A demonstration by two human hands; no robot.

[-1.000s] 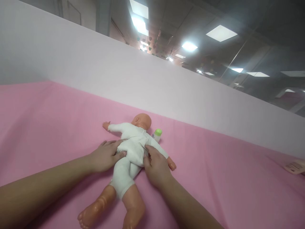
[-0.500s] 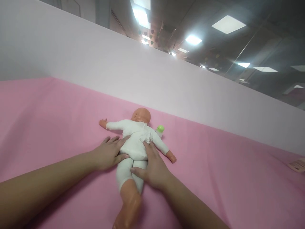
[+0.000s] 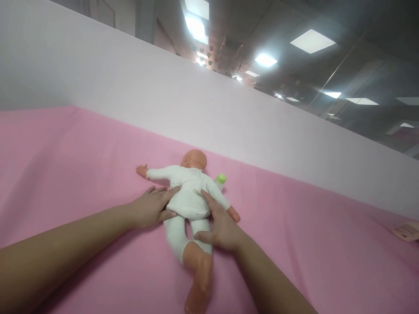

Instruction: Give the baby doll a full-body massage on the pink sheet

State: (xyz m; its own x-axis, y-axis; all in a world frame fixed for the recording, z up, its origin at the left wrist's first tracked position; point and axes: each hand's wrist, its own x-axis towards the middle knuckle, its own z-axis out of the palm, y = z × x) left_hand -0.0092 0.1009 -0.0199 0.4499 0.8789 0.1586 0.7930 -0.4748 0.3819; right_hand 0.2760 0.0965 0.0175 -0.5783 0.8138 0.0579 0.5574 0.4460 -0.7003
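A baby doll (image 3: 187,198) in a white one-piece suit lies face down on a pink sheet (image 3: 81,165), head pointing away from me and arms spread. My left hand (image 3: 151,208) lies flat against the doll's left side at the waist, fingers apart. My right hand (image 3: 220,224) rests on the doll's right hip and back, thumb across the upper leg. The doll's bare legs (image 3: 198,270) lie together and point toward me, slightly blurred.
A small bottle with a green cap (image 3: 220,179) stands just beyond the doll's right arm. A white partition wall (image 3: 196,104) runs along the far edge of the sheet. A pale pink comb-like object (image 3: 407,230) lies at the far right edge.
The doll's legs, spread apart a second ago, have come together and swung toward the right. My right hand slid from the doll's back down to its hip.
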